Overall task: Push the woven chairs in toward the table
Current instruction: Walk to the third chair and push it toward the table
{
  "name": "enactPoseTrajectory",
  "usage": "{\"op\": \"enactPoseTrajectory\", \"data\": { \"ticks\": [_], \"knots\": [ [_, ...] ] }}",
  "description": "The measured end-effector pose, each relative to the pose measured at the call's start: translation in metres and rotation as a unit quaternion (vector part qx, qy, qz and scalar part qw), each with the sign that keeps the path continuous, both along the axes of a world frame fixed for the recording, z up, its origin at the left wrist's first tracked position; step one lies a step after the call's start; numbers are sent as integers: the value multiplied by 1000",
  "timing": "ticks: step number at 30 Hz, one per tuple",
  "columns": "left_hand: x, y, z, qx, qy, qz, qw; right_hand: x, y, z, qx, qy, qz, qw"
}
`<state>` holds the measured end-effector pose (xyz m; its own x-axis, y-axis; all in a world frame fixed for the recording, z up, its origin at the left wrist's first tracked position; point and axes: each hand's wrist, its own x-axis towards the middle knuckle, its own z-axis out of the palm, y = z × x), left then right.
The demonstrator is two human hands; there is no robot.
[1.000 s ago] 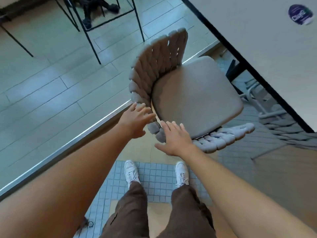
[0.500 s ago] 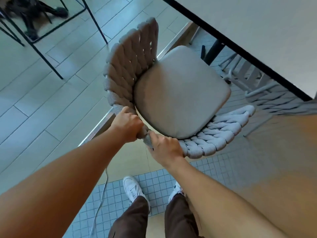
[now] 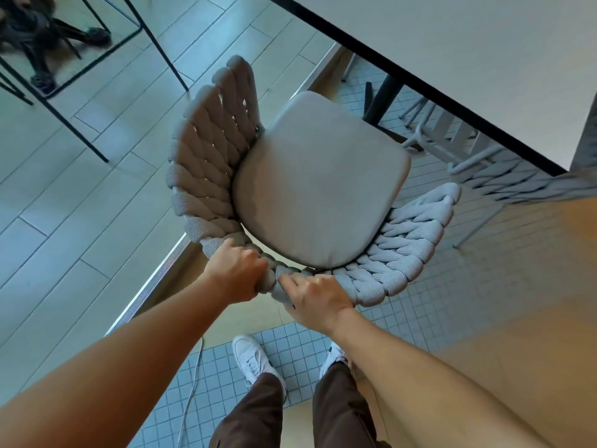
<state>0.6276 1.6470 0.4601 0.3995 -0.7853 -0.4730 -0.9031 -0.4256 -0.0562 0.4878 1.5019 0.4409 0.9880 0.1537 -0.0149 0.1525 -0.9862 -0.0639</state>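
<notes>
A grey woven chair (image 3: 206, 163) with a beige seat cushion (image 3: 319, 185) stands below me, its front pointing up and right toward the white table (image 3: 452, 59). My left hand (image 3: 234, 273) is closed over the top rim of the woven backrest. My right hand (image 3: 315, 297) grips the same rim just beside it. A second woven chair (image 3: 504, 179) sits partly under the table at the right, mostly hidden by the tabletop.
The table's black leg (image 3: 382, 98) stands just beyond the cushion. A thin black metal frame (image 3: 80, 130) stands on the plank floor at upper left. A metal floor strip (image 3: 155, 279) runs diagonally under the chair. A cable (image 3: 192, 383) lies by my white shoes.
Both hands went from reaching with open fingers to gripping the backrest rim. The chair now sits closer to the table edge and looms larger in view.
</notes>
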Motion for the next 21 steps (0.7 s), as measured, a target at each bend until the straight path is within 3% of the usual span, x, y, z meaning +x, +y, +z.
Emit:
{"op": "enactPoseTrajectory", "data": {
  "ticks": [9,16,21],
  "knots": [
    [6,-15,-4,-52,16,-18,998,5,-18,0,56,72,-26,996],
    [-19,-30,-10,-108,71,-64,990,-26,-51,5,33,47,-117,992],
    [-34,-47,-24,-132,51,-69,987,-23,-62,1,28,72,-95,992]
  ]
}}
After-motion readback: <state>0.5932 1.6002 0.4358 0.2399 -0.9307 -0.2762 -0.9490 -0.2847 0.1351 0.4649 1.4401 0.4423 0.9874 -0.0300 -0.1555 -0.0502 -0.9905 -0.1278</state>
